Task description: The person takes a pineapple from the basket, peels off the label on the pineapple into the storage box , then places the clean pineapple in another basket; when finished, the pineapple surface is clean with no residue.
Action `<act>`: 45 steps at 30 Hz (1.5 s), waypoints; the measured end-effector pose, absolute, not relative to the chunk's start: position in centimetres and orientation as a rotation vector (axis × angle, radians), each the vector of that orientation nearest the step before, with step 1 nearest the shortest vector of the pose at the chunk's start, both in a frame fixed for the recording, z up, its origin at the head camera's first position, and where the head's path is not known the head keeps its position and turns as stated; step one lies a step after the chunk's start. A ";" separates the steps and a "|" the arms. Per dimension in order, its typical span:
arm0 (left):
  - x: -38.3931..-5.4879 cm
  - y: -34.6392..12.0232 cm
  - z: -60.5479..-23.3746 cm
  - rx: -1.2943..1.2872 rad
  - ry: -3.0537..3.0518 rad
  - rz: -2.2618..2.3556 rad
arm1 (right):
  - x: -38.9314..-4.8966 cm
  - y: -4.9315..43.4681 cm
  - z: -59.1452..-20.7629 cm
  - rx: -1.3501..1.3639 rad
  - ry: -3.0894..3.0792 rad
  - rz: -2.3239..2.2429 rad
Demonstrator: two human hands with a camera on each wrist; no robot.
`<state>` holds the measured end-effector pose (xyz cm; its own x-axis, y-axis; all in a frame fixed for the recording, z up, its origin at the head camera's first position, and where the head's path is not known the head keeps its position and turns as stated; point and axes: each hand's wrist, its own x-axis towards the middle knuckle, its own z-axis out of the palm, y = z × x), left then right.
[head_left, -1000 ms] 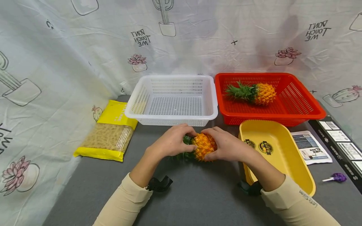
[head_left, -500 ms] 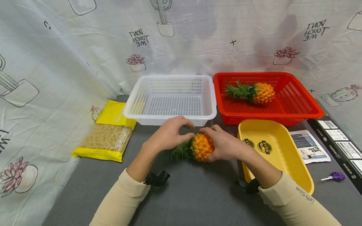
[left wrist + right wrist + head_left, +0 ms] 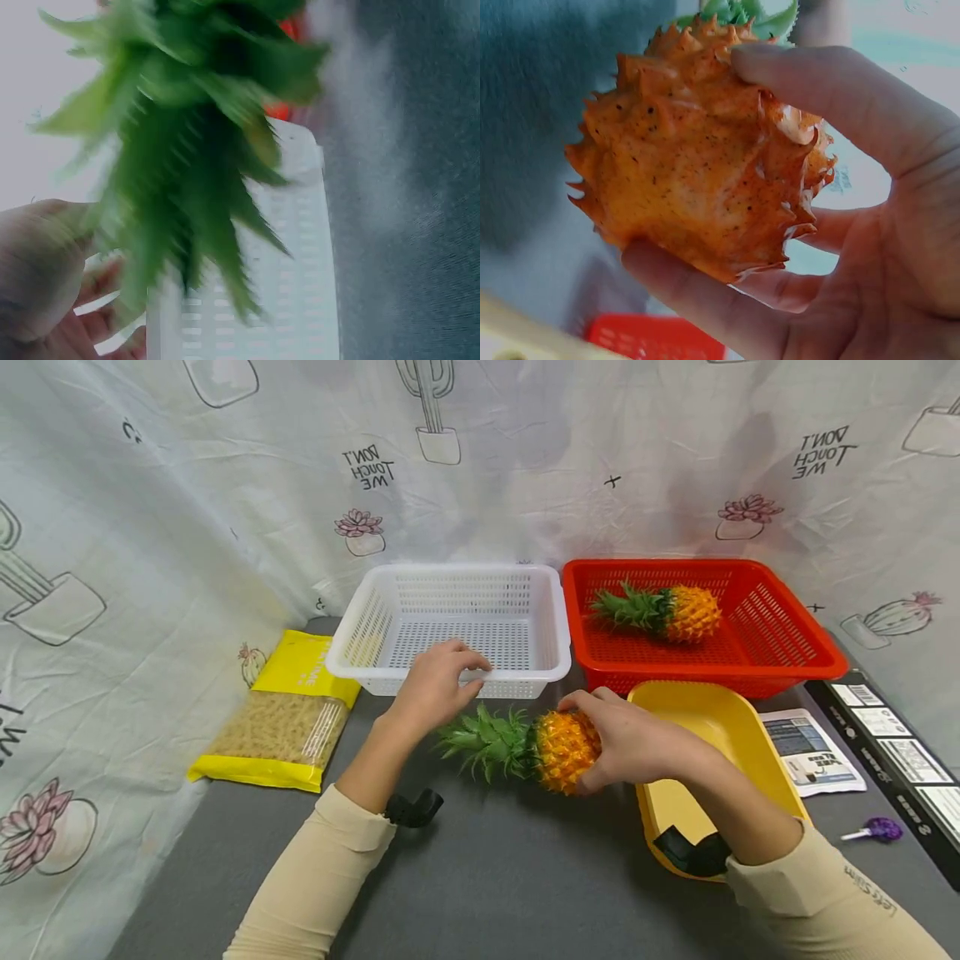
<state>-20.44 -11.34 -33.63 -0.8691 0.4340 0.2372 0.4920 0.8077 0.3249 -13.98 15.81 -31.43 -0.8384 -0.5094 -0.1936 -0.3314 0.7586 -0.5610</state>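
Note:
My right hand (image 3: 626, 739) grips a small pineapple (image 3: 564, 750) by its orange fruit end, over the middle of the grey table. The right wrist view shows the thumb and fingers around the spiky fruit (image 3: 682, 157). Its green crown (image 3: 487, 742) points left. Up and left of the crown, my left hand (image 3: 431, 687) is held with fingers loosely bent and nothing between them, overlapping the front rim of the white basket (image 3: 480, 642). In the left wrist view the blurred leaves (image 3: 172, 150) cover part of that hand (image 3: 37, 277).
A second pineapple (image 3: 692, 613) lies in the red basket (image 3: 757, 647) at the back right. In front of that stands a yellow tray (image 3: 693, 703), with a white packet (image 3: 813, 752), a purple lollipop (image 3: 881, 829) and a black box (image 3: 892, 752) beyond. A yellow pasta bag (image 3: 281, 727) lies left.
My left hand has let go of the pineapple's crown and moved up and left towards the white basket. My right hand has shifted right with the pineapple, uncovering its leaves.

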 end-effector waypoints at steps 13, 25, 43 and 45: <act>-21.6 -12.0 -33.3 -0.801 -2.933 -0.644 | -14.1 20.6 -27.7 -0.648 2.647 -0.719; -21.6 -11.9 -33.4 -0.801 -2.929 -0.618 | -15.4 23.8 -25.0 -0.560 2.676 -0.749; -21.9 -11.8 -33.3 -0.777 -2.906 -0.673 | -20.7 28.8 -22.4 -0.432 2.769 -0.741; -21.9 -11.9 -33.2 -0.776 -2.907 -0.674 | -21.4 29.5 -22.4 -0.419 2.771 -0.734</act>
